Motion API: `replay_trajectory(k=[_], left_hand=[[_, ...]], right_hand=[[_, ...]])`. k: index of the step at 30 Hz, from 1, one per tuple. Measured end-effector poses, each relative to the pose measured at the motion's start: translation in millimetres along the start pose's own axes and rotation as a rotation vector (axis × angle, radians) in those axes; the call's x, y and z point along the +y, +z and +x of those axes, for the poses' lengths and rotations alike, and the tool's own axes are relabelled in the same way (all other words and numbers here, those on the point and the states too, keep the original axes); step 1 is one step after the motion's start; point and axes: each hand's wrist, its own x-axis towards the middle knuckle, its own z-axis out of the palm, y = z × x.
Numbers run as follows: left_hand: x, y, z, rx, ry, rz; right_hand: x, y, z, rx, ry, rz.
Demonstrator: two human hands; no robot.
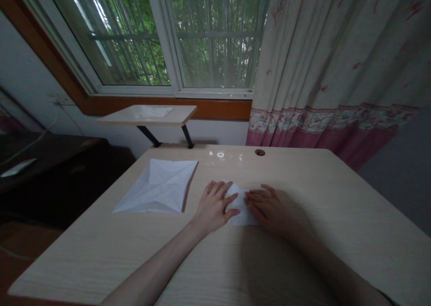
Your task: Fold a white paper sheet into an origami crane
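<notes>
A small folded piece of white paper (243, 210) lies flat on the pale wooden desk (188, 256). On its left side, my left hand (215, 203) presses down with the fingers spread. My right hand (267, 208) rests over the paper's right side, fingers stretched out and lying flat. Both hands partly hide the paper, so its full outline cannot be made out. Left of my hands lies a larger creased sheet of white paper (161, 187), with its edges slightly raised.
A small raised shelf (182, 115) on black legs stands at the desk's back left, bearing thin white paper (153, 112). A round cable hole (260, 153) is near the back edge. Behind are a barred window and a patterned curtain (303, 72). A dark table (50, 157) stands at left.
</notes>
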Motion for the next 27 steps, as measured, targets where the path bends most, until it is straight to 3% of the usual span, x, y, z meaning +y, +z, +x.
replay_trajectory(k=[17, 27], left_hand=[[-10, 4.3, 1, 0.100, 0.012, -0.028], [-14, 9.9, 2, 0.102, -0.004, -0.041]], right_hand=[[6, -2, 0, 0.026, -0.022, 0.074], [15, 4, -1, -0.029, -0.087, 0.075]])
